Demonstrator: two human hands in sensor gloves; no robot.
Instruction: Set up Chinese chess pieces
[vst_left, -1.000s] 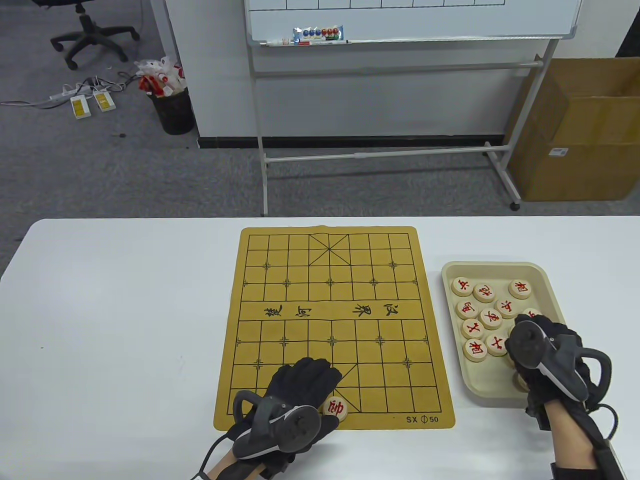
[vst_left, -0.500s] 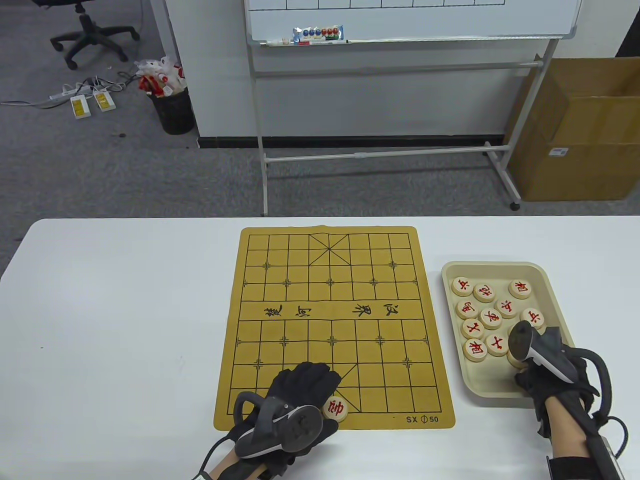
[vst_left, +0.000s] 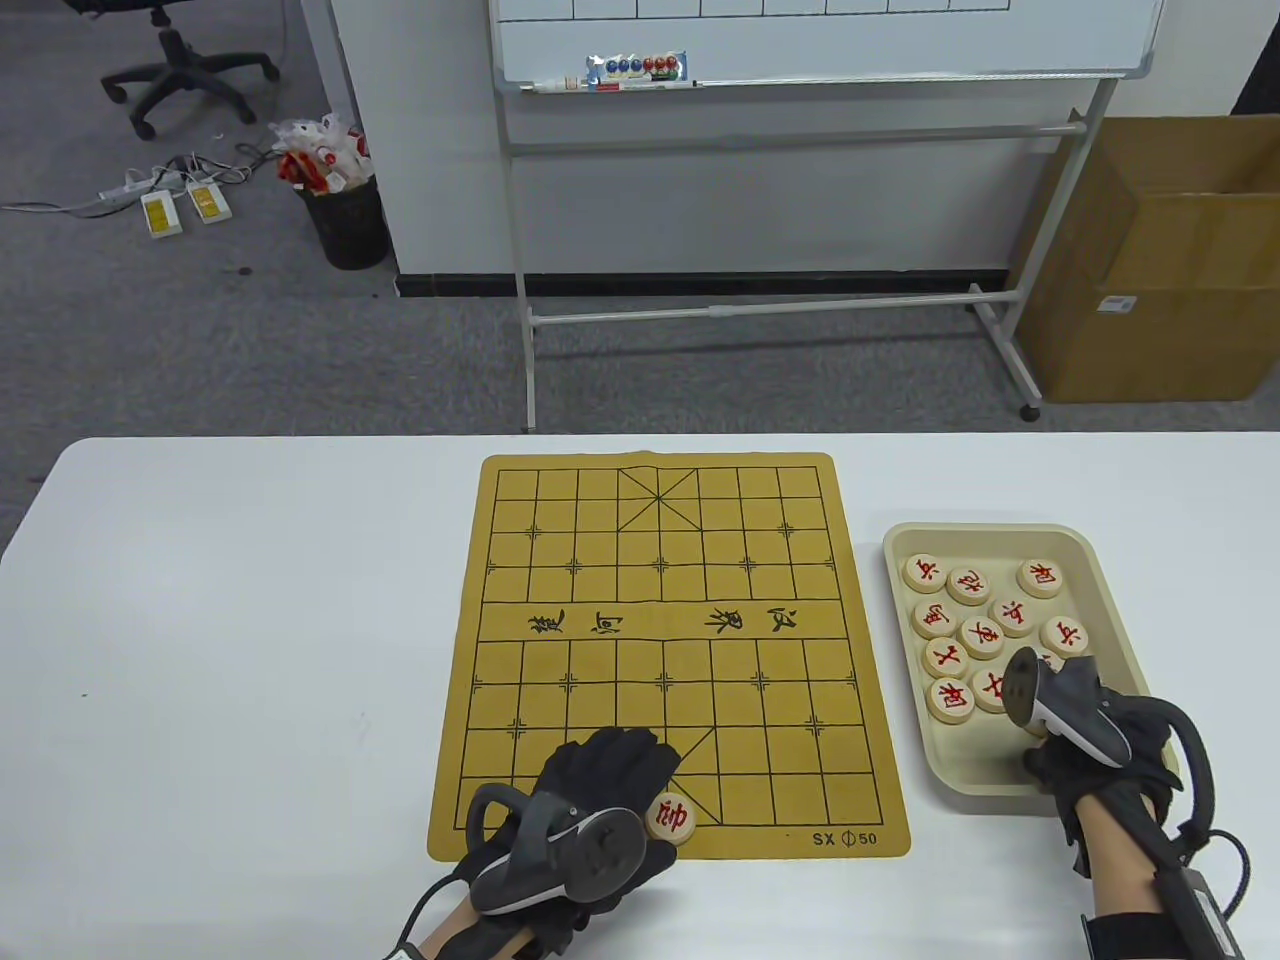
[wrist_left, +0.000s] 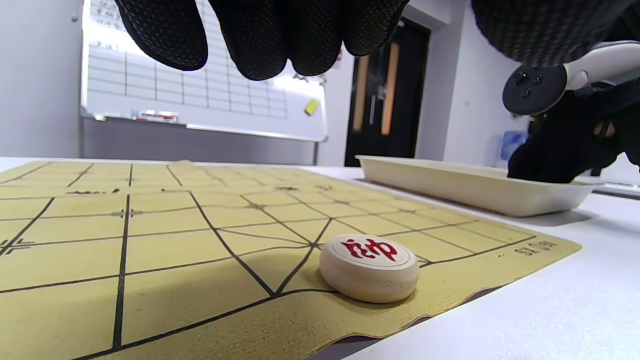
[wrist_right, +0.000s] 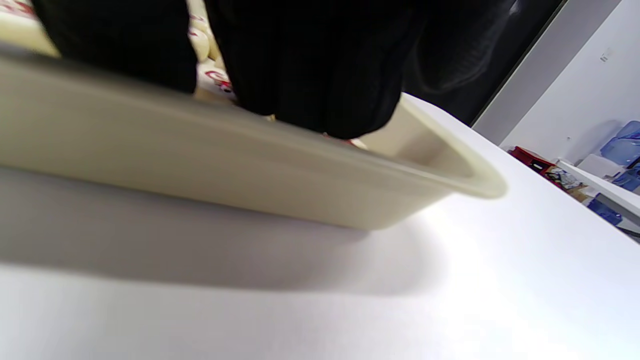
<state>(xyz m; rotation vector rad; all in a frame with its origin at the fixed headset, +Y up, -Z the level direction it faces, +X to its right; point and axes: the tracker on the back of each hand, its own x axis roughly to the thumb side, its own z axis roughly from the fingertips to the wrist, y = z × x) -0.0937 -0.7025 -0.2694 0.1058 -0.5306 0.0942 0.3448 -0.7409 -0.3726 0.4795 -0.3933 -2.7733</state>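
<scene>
Both hands wear black textured gloves; left hand (vst_left: 600, 790) and right hand (vst_left: 1100, 770) each carry a grey-white tracker, black cables trailing, bare wrist skin showing

The table view looks down from above and in front of the person, taking in the whole worktop (vst_left: 250, 620), the board (vst_left: 665, 650), the tray (vst_left: 1090, 560) and the floor with a whiteboard stand beyond. The left wrist view sits very low, almost at the board's (wrist_left: 150, 240) surface, facing across it toward the tray (wrist_left: 465, 187), with the left hand's fingers (wrist_left: 260, 35) hanging from the top edge; the one piece on the board (wrist_left: 369, 267) lies close to the lens. The right wrist view is closer still, tilted, pressed against the tray's outer wall (wrist_right: 200, 170) from below rim level. All three views share the tray.
</scene>
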